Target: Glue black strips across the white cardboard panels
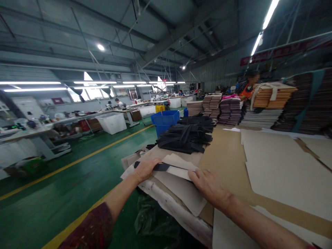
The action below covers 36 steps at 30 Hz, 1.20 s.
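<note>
A narrow strip (178,172), partly black and partly white, stretches between my hands near the table's left corner. My left hand (146,170) is closed on its black part, and a black end sticks out beyond the fingers. At the white end, my right hand (207,181) has its fingers closed over the strip, though the fingertips are partly hidden. Beneath both hands lie loose pale sheets (178,190), one with an uneven edge. Just beyond them is a heap of black strips (185,135).
Large pale sheets (280,166) cover the right side of the brown tabletop (223,155). Tall stacks of material (229,110) line the back, with a co-worker (247,88) behind them. A blue bin (164,121) stands past the heap; a white bin (112,122) is farther left.
</note>
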Each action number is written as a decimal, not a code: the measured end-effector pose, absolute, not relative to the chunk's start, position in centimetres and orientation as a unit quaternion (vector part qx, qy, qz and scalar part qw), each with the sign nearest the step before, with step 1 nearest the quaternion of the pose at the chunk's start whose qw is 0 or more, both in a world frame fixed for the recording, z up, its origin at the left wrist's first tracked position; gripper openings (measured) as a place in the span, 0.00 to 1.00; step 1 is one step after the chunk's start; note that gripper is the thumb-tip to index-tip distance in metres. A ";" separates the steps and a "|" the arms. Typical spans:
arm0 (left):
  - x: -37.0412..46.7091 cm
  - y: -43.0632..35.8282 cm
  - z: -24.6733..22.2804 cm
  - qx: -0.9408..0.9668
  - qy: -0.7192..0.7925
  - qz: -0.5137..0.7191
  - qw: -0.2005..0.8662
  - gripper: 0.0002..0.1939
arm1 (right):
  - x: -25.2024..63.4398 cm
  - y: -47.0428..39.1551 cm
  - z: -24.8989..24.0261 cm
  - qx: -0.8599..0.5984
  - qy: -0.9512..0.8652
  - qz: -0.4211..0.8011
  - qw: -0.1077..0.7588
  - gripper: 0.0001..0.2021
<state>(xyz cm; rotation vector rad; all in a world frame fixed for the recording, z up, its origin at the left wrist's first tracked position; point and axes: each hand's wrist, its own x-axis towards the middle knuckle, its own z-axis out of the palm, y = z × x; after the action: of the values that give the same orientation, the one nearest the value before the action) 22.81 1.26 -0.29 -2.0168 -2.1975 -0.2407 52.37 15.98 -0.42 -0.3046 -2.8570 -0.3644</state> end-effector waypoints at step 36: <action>27.0 7.2 21.7 -0.548 -0.796 -0.068 -0.248 0.02 | 53.1 29.3 14.1 -0.184 -0.871 0.444 0.102 0.21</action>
<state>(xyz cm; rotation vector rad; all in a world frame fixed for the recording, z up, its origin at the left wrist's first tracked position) 27.04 7.22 21.66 -2.0605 -2.9941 -0.2570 53.10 29.31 14.15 -0.5446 -2.5716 1.3100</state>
